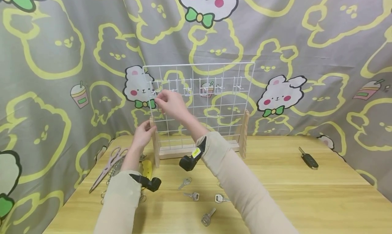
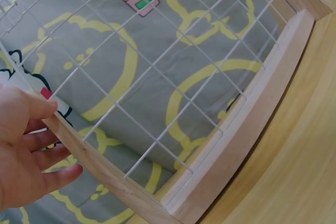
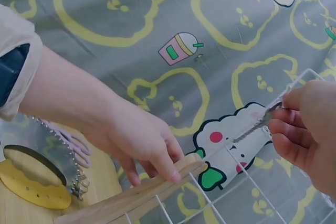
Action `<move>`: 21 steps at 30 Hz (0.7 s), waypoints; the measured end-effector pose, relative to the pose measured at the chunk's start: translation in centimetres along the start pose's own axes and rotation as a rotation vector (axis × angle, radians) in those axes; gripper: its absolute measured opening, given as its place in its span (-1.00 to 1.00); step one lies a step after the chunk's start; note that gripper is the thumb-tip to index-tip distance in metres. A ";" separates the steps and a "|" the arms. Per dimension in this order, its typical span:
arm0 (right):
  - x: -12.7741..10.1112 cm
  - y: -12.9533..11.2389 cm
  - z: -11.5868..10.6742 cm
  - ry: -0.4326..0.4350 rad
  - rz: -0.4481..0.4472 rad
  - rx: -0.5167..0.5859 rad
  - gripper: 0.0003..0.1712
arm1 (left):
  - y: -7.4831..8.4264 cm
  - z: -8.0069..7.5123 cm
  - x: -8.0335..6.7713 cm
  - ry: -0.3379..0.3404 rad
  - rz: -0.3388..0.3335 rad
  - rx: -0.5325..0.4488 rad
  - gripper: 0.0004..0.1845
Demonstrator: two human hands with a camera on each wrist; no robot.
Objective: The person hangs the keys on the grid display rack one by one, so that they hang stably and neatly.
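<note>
- Up front, head view: right hand is raised at the upper left of the grid, fingers pinched on a small key that is mostly hidden behind them here.
- Hooks sit in a row across the grid's upper part; the nearest is just beside the right fingertips, on their left.
- Left hand is lower, resting on top of the left post, fingers loosely curled on it.
- Right hand is the nearer one to the hooks; left hand is well below them.
- Grid stands upright on the worktop between two wooden posts.
- Loose keys lie on the worktop near the sleeves; scissors far left, car key far right, well apart.
- No container seen; nothing visibly hanging on the hooks.
- Left wrist view: left hand touches the post with fingers nearly straight, thumb over its top; grid wires run up and away from it.
- Right wrist view: right hand grips the key between thumb and forefinger, blade sticking out to the left of the fingers, long axis tilted down-left, across the grid's top corner.
- Left hand presses fingertips on the post top.
- Yellow tag and a bead chain lie on the worktop beneath the left wrist.
- Whether the key already touches a hook, cannot tell.
</note>
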State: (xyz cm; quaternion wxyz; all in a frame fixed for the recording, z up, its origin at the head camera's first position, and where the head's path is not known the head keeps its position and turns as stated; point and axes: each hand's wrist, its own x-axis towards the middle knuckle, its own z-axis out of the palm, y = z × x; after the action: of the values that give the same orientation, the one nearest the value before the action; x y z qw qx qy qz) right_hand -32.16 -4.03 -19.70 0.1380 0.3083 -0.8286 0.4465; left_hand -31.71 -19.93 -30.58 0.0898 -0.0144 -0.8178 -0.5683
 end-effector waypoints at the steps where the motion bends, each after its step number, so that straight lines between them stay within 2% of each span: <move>1: 0.1 -0.2 0.1 0.013 0.004 0.008 -0.84 | 0.0 0.0 0.0 -0.002 0.003 0.000 -0.40; 9: 0.8 -1.2 0.5 0.124 0.002 -0.023 -0.83 | -0.1 0.0 -0.1 -0.003 0.000 0.011 -0.39; 18: 1.2 -2.0 0.6 0.147 0.094 -0.056 -0.82 | 0.1 0.2 -0.1 -0.006 -0.005 0.007 -0.39; 21: 1.1 -2.0 0.9 0.145 0.117 -0.022 -0.84 | -0.1 0.1 0.0 -0.003 -0.011 0.007 -0.38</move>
State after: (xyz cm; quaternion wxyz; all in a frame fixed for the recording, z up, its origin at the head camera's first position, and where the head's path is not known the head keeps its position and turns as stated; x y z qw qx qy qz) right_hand -31.73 -5.97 -18.37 0.1744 0.2247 -0.8379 0.4659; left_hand -31.69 -19.87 -30.67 0.0854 -0.0107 -0.8200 -0.5659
